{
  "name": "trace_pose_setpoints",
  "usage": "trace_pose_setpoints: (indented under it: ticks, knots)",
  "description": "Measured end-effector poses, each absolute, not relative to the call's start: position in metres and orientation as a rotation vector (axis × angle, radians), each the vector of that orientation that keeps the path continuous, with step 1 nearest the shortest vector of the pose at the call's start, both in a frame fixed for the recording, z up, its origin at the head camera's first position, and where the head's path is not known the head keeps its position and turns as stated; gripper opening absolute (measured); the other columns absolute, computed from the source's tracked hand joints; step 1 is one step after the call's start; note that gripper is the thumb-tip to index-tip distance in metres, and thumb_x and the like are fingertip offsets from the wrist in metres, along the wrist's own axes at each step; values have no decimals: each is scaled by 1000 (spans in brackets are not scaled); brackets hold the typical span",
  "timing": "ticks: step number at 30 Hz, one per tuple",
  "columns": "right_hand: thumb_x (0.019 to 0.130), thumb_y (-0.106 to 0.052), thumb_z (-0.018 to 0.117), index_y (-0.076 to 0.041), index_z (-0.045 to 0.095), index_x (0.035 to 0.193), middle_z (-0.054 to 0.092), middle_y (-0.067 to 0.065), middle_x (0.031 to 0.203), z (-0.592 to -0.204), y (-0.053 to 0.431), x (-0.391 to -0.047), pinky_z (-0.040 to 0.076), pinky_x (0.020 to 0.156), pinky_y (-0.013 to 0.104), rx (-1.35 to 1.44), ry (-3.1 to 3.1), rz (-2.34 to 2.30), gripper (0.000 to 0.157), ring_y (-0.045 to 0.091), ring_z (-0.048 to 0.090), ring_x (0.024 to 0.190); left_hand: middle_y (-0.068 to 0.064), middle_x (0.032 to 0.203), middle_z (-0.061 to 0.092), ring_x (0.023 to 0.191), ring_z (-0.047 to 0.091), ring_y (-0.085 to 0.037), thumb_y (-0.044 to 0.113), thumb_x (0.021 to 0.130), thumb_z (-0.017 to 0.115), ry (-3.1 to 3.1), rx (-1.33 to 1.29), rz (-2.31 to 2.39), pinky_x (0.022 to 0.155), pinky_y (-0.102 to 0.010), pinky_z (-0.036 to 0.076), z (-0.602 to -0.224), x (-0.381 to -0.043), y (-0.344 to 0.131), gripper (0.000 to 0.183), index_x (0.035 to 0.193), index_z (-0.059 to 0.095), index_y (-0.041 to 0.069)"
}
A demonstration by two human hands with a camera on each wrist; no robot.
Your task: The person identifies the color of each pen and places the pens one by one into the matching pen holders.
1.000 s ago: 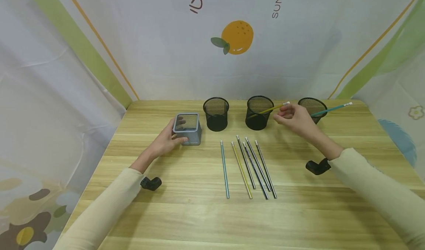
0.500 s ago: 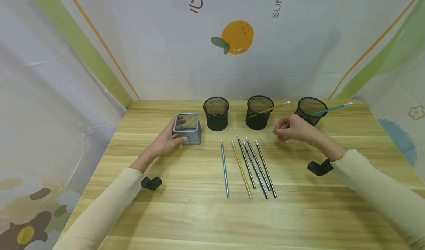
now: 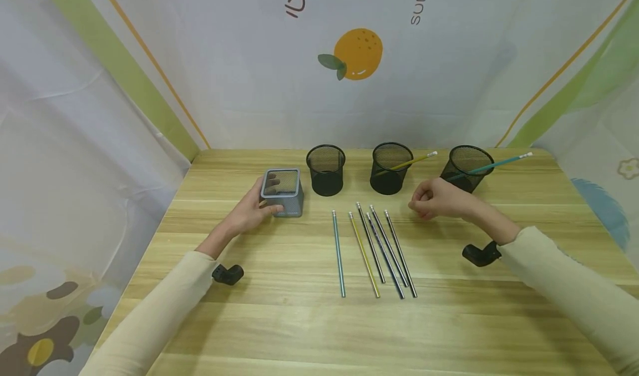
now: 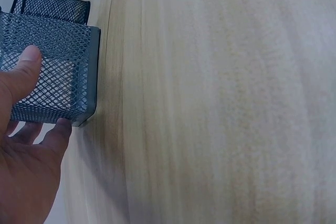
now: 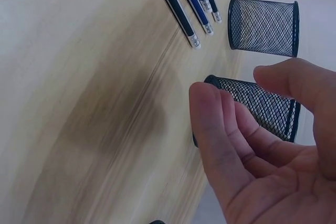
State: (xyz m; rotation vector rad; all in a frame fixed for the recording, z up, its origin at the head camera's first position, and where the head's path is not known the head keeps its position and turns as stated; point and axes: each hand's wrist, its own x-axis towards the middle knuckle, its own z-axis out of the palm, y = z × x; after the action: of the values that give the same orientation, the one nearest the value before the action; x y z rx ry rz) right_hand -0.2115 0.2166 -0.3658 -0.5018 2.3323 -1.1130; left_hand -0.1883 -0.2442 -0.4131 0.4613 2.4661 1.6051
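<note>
My left hand holds a square grey mesh pencil holder on the table; in the left wrist view the thumb lies along one side of the mesh. My right hand hovers before the round black mesh cups with loosely bent fingers and nothing in its grasp. A gap between thumb and forefinger shows in the right wrist view. A yellow pencil leans in the middle black cup, and a teal pencil leans in the right black cup, partly behind my right hand.
Another round black cup stands between the square holder and the middle cup. Several loose pencils lie at mid-table, among them a teal pencil, a yellow pencil and a dark pencil. A printed curtain hangs behind the table.
My right hand has drawn back from beside the yellow pencil's eraser end, lower and toward me, leaving that pencil leaning in the middle cup. My left hand and the loose pencils stay put.
</note>
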Motion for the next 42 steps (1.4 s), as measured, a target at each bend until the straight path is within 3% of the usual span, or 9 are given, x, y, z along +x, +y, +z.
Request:
trace_pose_setpoints:
  ticks: [29,36,42]
  knots:
    - [96,-7,69,7,67,93,70,14,79,-376,195,-197,63,66,42,-575,2349,-1050,14,32,71,72,-25,157,29,142,31,-47,-4,96,67,2503,461,1577,115,-55,31,-413,-188,-244,81,159,16,1]
    - [93,0,67,8,64,91,68,15,79,-384,186,-192,63,63,42,-563,2350,-1051,9,30,70,68,-26,157,29,142,32,-47,-6,96,66,2492,475,1591,115,-54,31,-412,-188,-243,80,158,16,0]
    - [92,-4,69,5,60,90,67,9,72,-390,178,-189,62,61,36,-530,2410,-999,13,24,69,64,-26,157,28,143,31,-47,-6,96,65,2483,472,1595,115,-55,31,-412,-187,-243,81,159,15,-1]
